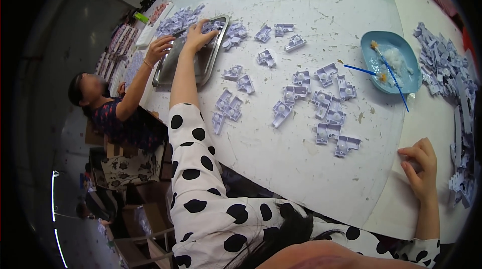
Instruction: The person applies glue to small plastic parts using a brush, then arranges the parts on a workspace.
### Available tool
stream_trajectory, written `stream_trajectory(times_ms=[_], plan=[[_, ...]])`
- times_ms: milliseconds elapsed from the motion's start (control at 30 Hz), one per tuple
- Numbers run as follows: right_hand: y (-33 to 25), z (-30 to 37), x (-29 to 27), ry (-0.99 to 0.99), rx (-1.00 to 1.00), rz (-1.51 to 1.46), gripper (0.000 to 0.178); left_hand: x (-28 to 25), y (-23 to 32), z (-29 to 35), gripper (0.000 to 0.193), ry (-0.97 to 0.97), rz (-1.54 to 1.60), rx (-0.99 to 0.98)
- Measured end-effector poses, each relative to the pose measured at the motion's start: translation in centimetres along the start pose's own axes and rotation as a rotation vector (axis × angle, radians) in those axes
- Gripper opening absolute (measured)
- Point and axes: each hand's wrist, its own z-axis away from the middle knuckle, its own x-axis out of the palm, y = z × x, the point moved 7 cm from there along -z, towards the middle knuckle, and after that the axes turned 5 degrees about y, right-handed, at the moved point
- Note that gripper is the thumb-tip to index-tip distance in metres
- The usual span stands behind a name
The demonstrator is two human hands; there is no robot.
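My left hand (pixel 199 38) reaches over the far end of a metal tray (pixel 163 80) at the left, its fingers and thumb spread above small pale-lilac plastic parts (pixel 215 26) there. Whether a fingertip touches a part I cannot tell. At the right, my right hand (pixel 423 166) rests at the table's near side, fingers loosely bent and apart from the thumb, with nothing seen between them. Several lilac plastic housings (pixel 326 132) lie spread across the table between my hands, many with a pale round piece inside.
A blue dish (pixel 369 75) holds white paste and two blue sticks with yellowish tips. Lilac parts form a long pile (pixel 442 63) at the right edge and another heap (pixel 181 20) beyond the tray. A co-worker's hand (pixel 159 49) is at the tray's left rim, close to mine.
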Motion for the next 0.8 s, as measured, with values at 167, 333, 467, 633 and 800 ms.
stream_trajectory(times_ms=[167,333,467,633,800], plan=[[-0.5,-0.5,0.3,-0.002,-0.016,-0.005,0.023,-1.5,0.2,1.1,0.077,0.047,-0.01,0.055],[-0.9,-0.6,0.2,-0.009,-0.034,0.001,0.023,-1.4,1.0,2.0,0.067,0.074,-0.002,0.095],[-0.4,-0.3,0.1,-0.01,-0.01,-0.022,0.022,-1.7,2.6,3.8,0.06,0.108,0.008,0.149],[-0.7,-0.2,0.3,-0.024,-0.015,-0.046,0.022,-3.2,2.3,5.8,0.058,0.075,0.007,0.158],[-0.6,-0.3,0.4,-0.028,-0.016,-0.039,0.022,-4.0,3.9,9.0,0.057,0.063,0.003,0.194]])
